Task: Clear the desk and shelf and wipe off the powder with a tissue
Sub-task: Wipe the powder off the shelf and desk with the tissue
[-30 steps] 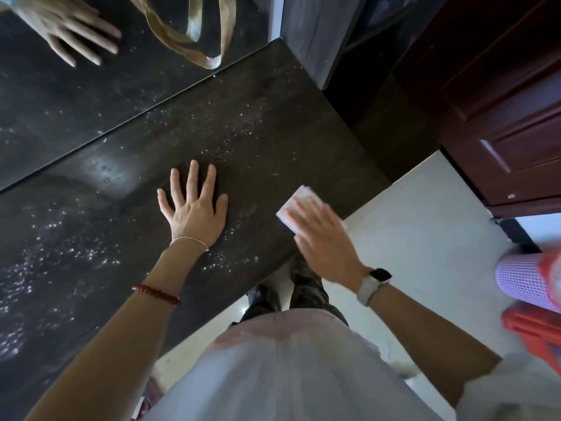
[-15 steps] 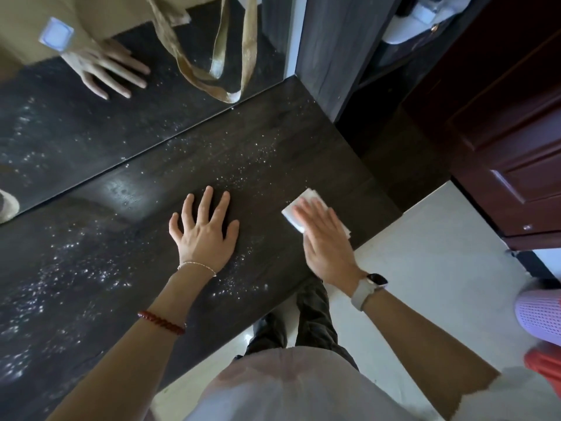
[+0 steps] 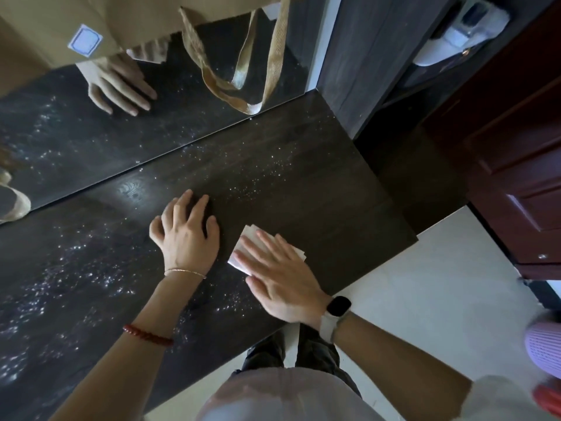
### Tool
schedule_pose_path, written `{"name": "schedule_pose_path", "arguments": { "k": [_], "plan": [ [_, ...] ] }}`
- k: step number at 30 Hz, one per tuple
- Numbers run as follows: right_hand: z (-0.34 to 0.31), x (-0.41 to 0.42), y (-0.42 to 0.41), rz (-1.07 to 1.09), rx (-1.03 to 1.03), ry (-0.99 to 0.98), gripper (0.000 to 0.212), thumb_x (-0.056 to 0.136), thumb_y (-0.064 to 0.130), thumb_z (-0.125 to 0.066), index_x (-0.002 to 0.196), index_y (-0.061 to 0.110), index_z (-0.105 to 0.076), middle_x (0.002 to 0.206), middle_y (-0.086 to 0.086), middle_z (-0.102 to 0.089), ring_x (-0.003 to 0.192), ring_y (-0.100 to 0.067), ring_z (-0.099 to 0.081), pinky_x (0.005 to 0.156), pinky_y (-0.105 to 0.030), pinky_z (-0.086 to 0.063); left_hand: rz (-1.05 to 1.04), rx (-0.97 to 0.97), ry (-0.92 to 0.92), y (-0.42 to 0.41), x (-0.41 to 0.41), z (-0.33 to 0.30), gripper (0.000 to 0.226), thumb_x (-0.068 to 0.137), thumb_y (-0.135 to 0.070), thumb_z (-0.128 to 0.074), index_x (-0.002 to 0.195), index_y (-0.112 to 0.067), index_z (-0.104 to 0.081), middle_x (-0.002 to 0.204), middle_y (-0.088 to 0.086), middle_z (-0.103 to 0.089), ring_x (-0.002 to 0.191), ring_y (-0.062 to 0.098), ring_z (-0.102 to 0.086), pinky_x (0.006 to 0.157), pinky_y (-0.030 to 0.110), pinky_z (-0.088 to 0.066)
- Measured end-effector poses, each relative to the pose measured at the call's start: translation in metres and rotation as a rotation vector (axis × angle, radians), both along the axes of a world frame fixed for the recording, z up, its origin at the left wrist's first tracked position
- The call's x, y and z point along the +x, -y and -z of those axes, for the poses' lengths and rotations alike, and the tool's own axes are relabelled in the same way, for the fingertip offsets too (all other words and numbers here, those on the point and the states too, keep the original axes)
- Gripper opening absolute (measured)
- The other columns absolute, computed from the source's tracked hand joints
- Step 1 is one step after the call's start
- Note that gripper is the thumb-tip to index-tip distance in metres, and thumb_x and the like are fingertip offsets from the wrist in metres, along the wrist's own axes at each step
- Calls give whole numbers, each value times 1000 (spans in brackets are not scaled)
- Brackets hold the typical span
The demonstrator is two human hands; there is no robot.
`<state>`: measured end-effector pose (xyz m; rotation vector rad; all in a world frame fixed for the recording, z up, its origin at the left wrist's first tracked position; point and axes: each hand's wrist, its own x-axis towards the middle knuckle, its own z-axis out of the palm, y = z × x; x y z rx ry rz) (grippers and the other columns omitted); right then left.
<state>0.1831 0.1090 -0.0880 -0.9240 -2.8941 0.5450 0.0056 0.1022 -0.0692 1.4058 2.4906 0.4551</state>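
We are looking at the folded white tissue [image 3: 263, 250] lying flat on the dark wooden desk [image 3: 318, 189], close to its front edge, and the right hand [image 3: 280, 279] is pressing down on it with straight, spread fingers — nothing curled round it, just a flat palm on top. White powder [image 3: 252, 180] is lying scattered over the desk beyond the tissue, and a denser patch of specks is glinting off to the left [image 3: 69, 268]. Just beside the tissue, the left hand [image 3: 186, 232] is resting on the desk, fingers slightly bent with the tips touching the wood, holding nothing. We are seeing a thin gold bracelet [image 3: 185, 272] and a red bead bracelet [image 3: 147, 335] on that arm, and a black smartwatch [image 3: 337, 305] on a pale strap on the right wrist. Along the back of the desk a mirror [image 3: 60, 138] is showing a reflected hand and a tan bag with looping straps [image 3: 239, 74]. To the right we are seeing pale floor tiles [image 3: 425, 299] and a dark red cabinet [image 3: 516, 147] — a lilac perforated basket [image 3: 545, 341] is peeking in at the edge.
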Motion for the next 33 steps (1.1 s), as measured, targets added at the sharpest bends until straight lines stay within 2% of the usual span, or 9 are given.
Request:
{"name": "schedule_pose_path", "arguments": {
  "k": [5,8,10,13,15,18,22,29,33],
  "plan": [
    [11,45,-92,479,180,71,47,93,27,-26,137,12,-30,144,-18,-37,136,-38,-26,104,-55,-30,76,-212,-37,-16,-13,3,57,94,-39,-37,144,-25,-15,156,3,2,142,26,10,110,55,5],
    [5,44,-136,938,7,89,55,94,35,-13,144,13,-17,152,-18,-16,141,-35,-9,113,-53,-9,67,-252,-35,-23,-16,9,58,94,-44,-29,145,-28,-7,156,1,6,141,26,13,111,56,7],
    [3,16,-129,857,38,59,50,94,32,-17,141,17,-23,150,-17,-23,140,-35,-11,113,-55,-12,60,-274,-60,-24,-14,12,58,94,-45,-25,145,-30,-3,156,1,7,141,25,14,111,54,8],
    [5,-28,-77,330,60,22,48,92,32,-21,136,20,-35,147,-11,-32,140,-32,-16,112,-54,-16,47,-271,-75,-24,-14,13,58,94,-46,-24,145,-32,-1,156,0,7,141,25,13,111,53,8],
    [2,-23,-69,213,37,50,50,92,33,-19,138,19,-35,149,-9,-30,140,-29,-16,112,-50,-15,48,-275,-72,-24,-14,13,58,94,-46,-24,145,-32,-1,156,-1,7,142,24,13,112,53,8],
    [0,10,-111,494,80,84,49,92,30,-15,134,16,-36,144,-10,-33,139,-28,-18,107,-50,-25,46,-259,-73,-24,-12,13,58,94,-45,-26,145,-31,-4,156,0,4,142,25,11,111,53,8],
    [-2,28,-149,816,-21,106,50,98,29,-19,144,12,-16,153,-14,-15,141,-29,-9,115,-46,-10,26,-246,-97,-25,-11,15,58,93,-46,-26,145,-31,-6,156,1,1,142,26,9,111,54,7],
    [-5,11,-106,640,-32,174,60,95,37,-35,146,15,-10,152,-23,-5,141,-37,0,113,-43,3,26,-248,-96,-25,-10,14,58,93,-46,-27,145,-30,-8,156,2,-1,142,27,8,111,54,7],
    [-4,18,-99,569,51,214,65,90,45,-17,145,11,-14,151,-23,-13,140,-36,-9,112,-42,0,25,-267,-100,-26,-11,13,58,93,-46,-26,145,-30,-7,156,2,1,142,27,9,111,54,8]
  ]
}}
